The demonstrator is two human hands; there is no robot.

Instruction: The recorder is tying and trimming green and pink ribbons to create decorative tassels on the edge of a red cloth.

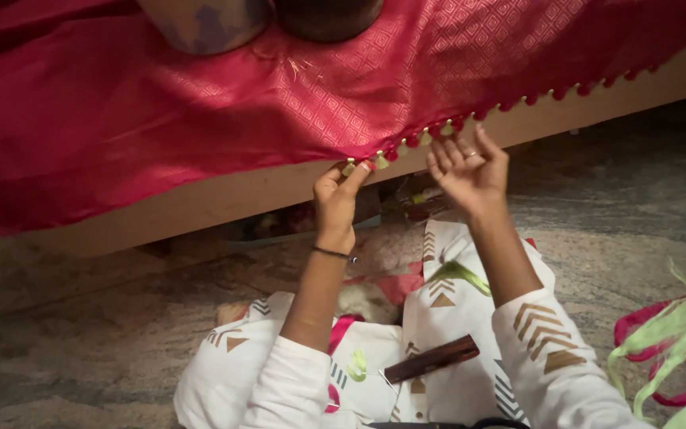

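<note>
My left hand [335, 199] pinches a small tassel [350, 168] on the red cloth's [200, 103] edge at frame centre; my right hand [468, 171] spreads open, empty, just beside.

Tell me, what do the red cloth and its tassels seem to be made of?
Red cloth: probably silk or a silk-like weave, glossy, with a woven diamond pattern. Tassels: likely thread, red and pale gold, small tufts along the hem. The left hand pinches one.

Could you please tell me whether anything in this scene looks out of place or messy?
Loose green and pink ribbon strips lie tangled on the stone floor at the right, and one green strip lies across the lap. Otherwise nothing stands out.
</note>
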